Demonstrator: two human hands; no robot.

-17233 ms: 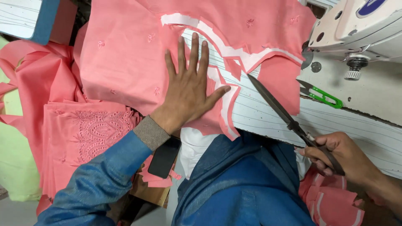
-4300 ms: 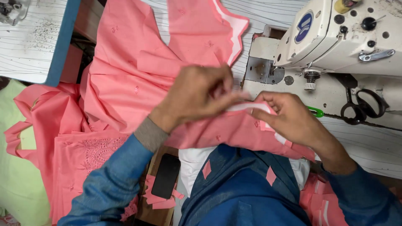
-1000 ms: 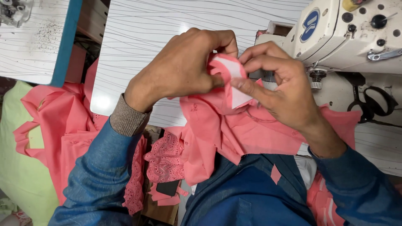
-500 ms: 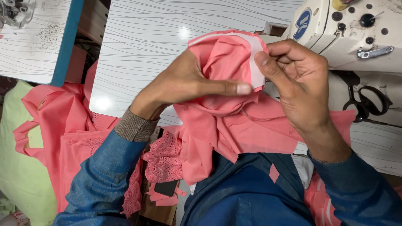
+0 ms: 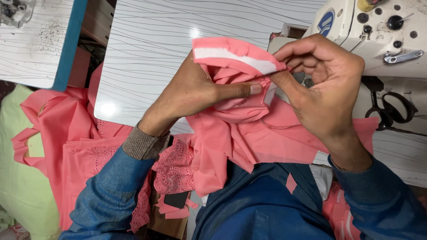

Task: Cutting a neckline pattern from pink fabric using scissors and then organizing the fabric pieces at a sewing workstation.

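Observation:
A pink garment [image 5: 231,138] with a white-lined neckline band [image 5: 231,55] is bunched up above the table edge. My left hand [image 5: 195,91] is partly tucked inside the fabric, thumb stretched along the fold. My right hand [image 5: 324,84] pinches the end of the white-lined band between thumb and fingers. The rest of the garment hangs down over my lap.
A white sewing machine [image 5: 378,31] stands at the right, black scissors [image 5: 391,109] lying beside it. The striped white table [image 5: 178,40] stretches behind. More pink fabric and lace [image 5: 75,146] hangs at the left, over a pale green cloth [image 5: 18,186].
The garment was lifted off the table and bunched between both hands. The neckline band has been turned, its white lining now facing up, and my hands have shifted slightly right.

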